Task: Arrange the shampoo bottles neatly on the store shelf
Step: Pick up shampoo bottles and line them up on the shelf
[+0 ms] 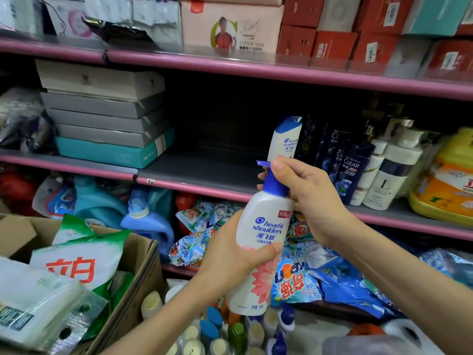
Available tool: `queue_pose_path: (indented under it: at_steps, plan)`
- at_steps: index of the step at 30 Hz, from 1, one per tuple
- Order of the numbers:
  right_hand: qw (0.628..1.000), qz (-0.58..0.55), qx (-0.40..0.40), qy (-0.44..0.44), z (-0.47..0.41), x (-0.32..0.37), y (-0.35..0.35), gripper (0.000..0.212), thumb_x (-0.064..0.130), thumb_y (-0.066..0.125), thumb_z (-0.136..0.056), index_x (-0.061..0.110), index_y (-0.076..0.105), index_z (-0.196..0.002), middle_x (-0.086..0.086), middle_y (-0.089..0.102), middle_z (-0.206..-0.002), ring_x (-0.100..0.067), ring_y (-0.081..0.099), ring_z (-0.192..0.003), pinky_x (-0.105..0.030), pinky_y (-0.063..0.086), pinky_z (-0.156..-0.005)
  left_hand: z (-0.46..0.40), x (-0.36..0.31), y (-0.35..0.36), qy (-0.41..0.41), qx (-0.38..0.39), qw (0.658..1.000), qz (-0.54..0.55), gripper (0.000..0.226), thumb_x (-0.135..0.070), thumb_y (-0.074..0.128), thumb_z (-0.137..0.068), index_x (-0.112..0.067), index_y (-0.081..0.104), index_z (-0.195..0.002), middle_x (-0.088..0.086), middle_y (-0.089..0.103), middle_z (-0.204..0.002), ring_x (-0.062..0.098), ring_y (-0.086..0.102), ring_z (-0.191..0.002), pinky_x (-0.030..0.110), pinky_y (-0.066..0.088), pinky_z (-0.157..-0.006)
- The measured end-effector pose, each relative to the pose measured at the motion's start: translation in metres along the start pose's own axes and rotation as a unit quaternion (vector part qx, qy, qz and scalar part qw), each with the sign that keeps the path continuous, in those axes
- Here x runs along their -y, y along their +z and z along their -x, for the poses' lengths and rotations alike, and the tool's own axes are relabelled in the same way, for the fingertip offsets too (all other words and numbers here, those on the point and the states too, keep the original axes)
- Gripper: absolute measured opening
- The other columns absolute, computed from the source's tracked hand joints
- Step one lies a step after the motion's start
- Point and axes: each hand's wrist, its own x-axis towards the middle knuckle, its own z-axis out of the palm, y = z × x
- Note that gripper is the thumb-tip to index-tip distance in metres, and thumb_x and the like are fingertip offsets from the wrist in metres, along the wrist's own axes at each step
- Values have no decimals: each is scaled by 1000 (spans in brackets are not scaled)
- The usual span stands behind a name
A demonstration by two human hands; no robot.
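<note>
Hands meet at centre frame on a white pump shampoo bottle [258,249]: the left hand [230,254] wraps its body, the right hand [307,198] grips the blue pump head. Behind, right of centre, another white bottle [284,139] stands on the pink-edged shelf [194,185] beside dark Clear bottles [350,170].

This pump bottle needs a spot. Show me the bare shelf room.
Free: the grey middle shelf between the stacked flat boxes and the standing white shampoo bottle. Crowded: right of it, dark Clear bottles and white bottles stand packed together.
</note>
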Motion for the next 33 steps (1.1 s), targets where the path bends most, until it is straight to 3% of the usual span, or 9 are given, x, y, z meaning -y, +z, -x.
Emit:
queue_pose_path:
  at_steps: [9,21,27,33]
  plan:
    - [998,-12,56,20,1,-1,-3,38,41,58,-82,17,68,-109,-4,73,-104,-24,67,-104,-37,54,-87,2,3,-12,-32,54,997,55,43,-48,79,-57,-46,60,-95,-10,73,-95,11,71,-85,42,58,-81]
    - [994,-34,98,24,0,-4,-4,40,42,59,-81,17,68,-111,-7,71,-109,-23,65,-108,-37,52,-87,3,5,-20,-39,63,996,53,44,-52,79,-54,-45,60,-93,-9,73,-95,13,70,-86,46,57,-82]
    - [994,-26,104,29,-1,-3,-6,39,41,59,-83,16,68,-112,-7,71,-109,-22,65,-108,-39,51,-87,1,9,-19,-45,92,992,78,40,-52,80,-57,-45,61,-91,-8,73,-96,13,71,-85,39,58,-80]
    - [997,21,80,10,-2,-1,-1,34,39,58,-85,16,69,-108,-4,73,-102,-20,67,-101,-34,54,-82,3,7,-13,-34,79,991,103,38,-50,79,-57,-50,60,-90,-14,73,-94,7,71,-83,19,55,-66]
